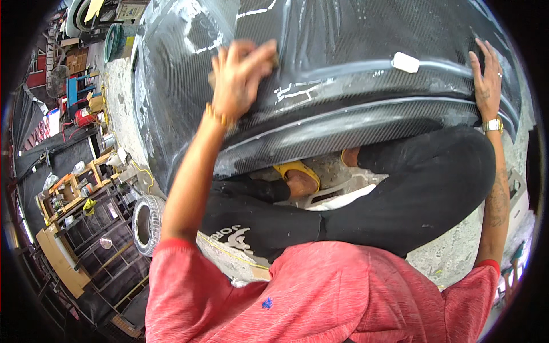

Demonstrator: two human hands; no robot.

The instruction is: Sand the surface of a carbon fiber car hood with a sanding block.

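A large dark carbon-fibre car body panel with curved edges and whitish dusty smears lies before me. My left hand, slightly blurred by motion, presses down on its left part. Tan edges of a thin pad show beside the fingers; the palm hides most of it, and its exact kind is unclear. Flat against the panel's right side rests my right hand, fingers stretched out, holding nothing. Between the hands, a small white block sits on a pale, smooth ridge of the panel.
My bent legs and a foot in a yellow sandal are close under the panel's near edge. To the left stand a tyre, a metal rack, a wooden tray of small items and a green tub. A yellow cord crosses the floor.
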